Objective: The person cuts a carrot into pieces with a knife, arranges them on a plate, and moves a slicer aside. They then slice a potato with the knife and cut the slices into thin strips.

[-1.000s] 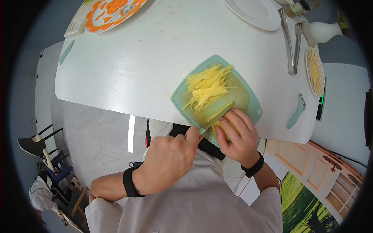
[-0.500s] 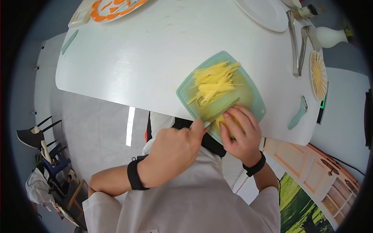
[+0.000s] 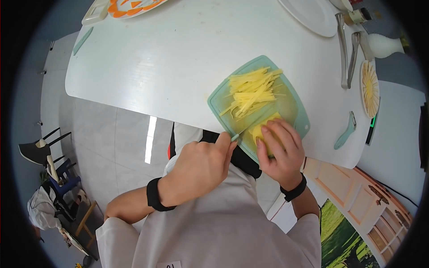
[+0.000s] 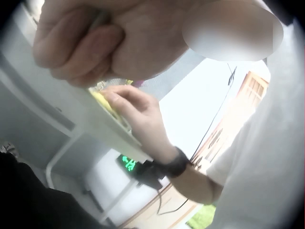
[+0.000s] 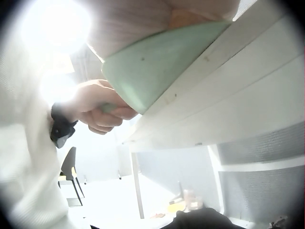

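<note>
In the head view, my left hand (image 3: 194, 165) grips the mint-green handle of a kitchen knife (image 3: 235, 138), its fingers curled round it. The blade looks thin, almost edge-on, and lies beside a yellow peeled potato piece (image 3: 269, 123). Over that piece my right hand (image 3: 283, 152) holds it against the green cutting board (image 3: 292, 100), fingertips on top and thumb at the near side. A heap of thin potato strips (image 3: 252, 91) lies on the board's far part. The left wrist view shows the left fist (image 4: 90, 43) close up. The board's underside edge (image 5: 162, 62) fills the right wrist view.
The board reaches the near edge of the white table (image 3: 147, 76). Right of it lie a peeler (image 3: 345, 131), metal tongs (image 3: 343, 58) and a plate of pale sticks (image 3: 370, 89). A white plate (image 3: 313, 15) and a plate with orange slices (image 3: 129, 11) stand farther back.
The knife's blade has turned from showing its broad side to nearly edge-on, uncovering more of the potato piece. The right hand stays on the potato. The head view has shifted slightly.
</note>
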`<state>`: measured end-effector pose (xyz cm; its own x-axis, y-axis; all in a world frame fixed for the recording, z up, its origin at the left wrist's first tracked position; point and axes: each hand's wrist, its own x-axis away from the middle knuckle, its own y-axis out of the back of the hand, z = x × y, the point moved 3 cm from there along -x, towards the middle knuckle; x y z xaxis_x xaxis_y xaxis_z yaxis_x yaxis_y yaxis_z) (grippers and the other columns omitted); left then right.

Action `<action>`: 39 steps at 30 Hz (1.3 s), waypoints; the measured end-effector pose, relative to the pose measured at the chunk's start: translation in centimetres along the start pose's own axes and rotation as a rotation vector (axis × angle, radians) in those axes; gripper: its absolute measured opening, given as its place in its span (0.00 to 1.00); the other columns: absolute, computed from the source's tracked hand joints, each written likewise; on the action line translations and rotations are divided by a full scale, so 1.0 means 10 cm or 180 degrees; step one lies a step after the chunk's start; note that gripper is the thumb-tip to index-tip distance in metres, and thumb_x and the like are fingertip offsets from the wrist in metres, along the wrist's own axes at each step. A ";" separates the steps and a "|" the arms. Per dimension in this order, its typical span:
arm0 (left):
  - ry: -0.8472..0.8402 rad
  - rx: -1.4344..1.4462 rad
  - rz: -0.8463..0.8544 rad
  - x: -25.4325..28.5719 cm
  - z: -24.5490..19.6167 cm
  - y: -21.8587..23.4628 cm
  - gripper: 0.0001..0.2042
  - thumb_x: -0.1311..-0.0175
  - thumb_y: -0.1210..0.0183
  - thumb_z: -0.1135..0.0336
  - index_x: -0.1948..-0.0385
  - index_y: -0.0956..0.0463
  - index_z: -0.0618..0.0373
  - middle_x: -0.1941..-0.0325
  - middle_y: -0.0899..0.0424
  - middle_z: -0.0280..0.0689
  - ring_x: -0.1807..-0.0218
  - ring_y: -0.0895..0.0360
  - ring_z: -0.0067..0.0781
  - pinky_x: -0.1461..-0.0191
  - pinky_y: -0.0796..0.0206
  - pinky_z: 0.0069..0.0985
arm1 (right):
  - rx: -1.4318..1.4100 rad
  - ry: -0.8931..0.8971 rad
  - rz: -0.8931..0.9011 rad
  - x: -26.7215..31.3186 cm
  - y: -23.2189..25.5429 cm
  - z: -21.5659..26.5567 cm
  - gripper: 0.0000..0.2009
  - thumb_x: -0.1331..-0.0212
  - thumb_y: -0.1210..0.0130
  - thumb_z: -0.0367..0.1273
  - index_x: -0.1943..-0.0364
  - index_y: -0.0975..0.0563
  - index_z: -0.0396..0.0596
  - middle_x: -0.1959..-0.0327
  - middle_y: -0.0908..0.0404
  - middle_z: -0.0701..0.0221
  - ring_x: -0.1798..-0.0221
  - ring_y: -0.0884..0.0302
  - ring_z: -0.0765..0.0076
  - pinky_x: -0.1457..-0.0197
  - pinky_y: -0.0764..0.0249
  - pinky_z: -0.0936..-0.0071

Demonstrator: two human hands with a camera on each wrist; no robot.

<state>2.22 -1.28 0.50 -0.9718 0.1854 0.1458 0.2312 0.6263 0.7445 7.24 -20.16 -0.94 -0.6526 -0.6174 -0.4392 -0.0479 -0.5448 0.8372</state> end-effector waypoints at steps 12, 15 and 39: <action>-0.0241 -0.0503 -0.0122 0.02 -0.17 0.03 0.11 0.30 0.41 0.67 0.72 0.33 0.58 0.89 0.27 0.38 0.88 0.27 0.40 0.83 0.36 0.34 | 0.0020 -0.0048 -0.0019 0.00 0.01 -0.02 0.14 0.49 0.35 0.27 0.56 0.18 0.38 0.48 0.20 0.62 0.44 0.21 0.53 0.43 0.19 0.63; -0.0268 -0.0619 -0.0058 0.04 -0.16 0.05 0.11 0.30 0.42 0.67 0.72 0.32 0.58 0.89 0.27 0.38 0.88 0.26 0.39 0.83 0.36 0.34 | 0.0031 -0.0026 -0.0006 0.00 0.00 -0.02 0.14 0.49 0.34 0.27 0.56 0.18 0.38 0.48 0.20 0.62 0.44 0.21 0.53 0.43 0.19 0.63; -0.0173 -0.0654 0.0164 0.04 -0.15 0.05 0.12 0.27 0.45 0.63 0.72 0.33 0.57 0.92 0.29 0.36 0.89 0.27 0.37 0.84 0.37 0.31 | -0.0042 -0.0016 -0.0013 0.01 -0.01 -0.01 0.14 0.49 0.35 0.26 0.57 0.18 0.37 0.49 0.19 0.62 0.45 0.20 0.52 0.44 0.18 0.61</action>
<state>1.85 -2.00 1.88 -0.9537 0.2571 0.1560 0.2608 0.4486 0.8548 7.27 -20.29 -1.09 -0.6563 -0.6123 -0.4408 -0.0406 -0.5547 0.8310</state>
